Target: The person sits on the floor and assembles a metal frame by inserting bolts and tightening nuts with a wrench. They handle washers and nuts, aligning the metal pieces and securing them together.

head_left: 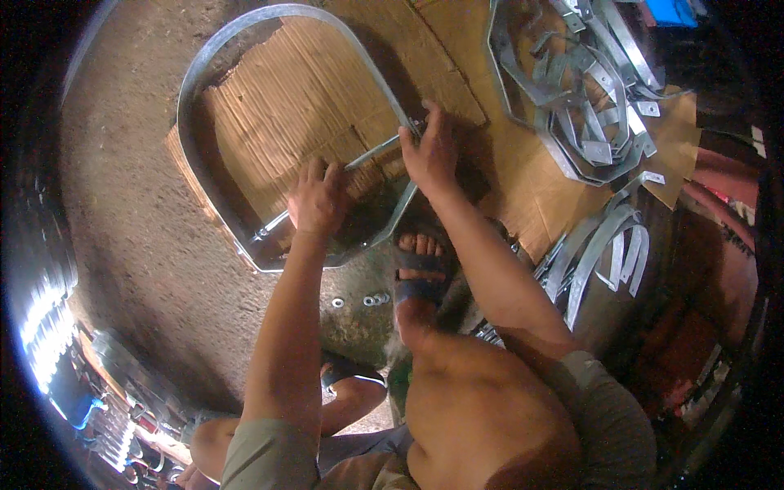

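A bent galvanized metal strap frame (189,90) lies on the cardboard and floor in front of me, rounded at its far end and angled at the near end. A thin metal rod (371,155) runs slantwise across it, from the lower left side to the right side. My left hand (317,200) is closed over the middle of the rod, fingers curled down. At the right side of the frame, my right hand (430,159) closes thumb and fingers around the rod's end. Whatever small fastener sits between those fingertips is too small to make out.
Corrugated cardboard (286,90) lies under the frame. To the right is a pile of bent metal straps (600,106), with curved metal strips (600,249) nearer me. Several small nuts or washers (376,300) lie on the floor by my sandalled foot (420,261).
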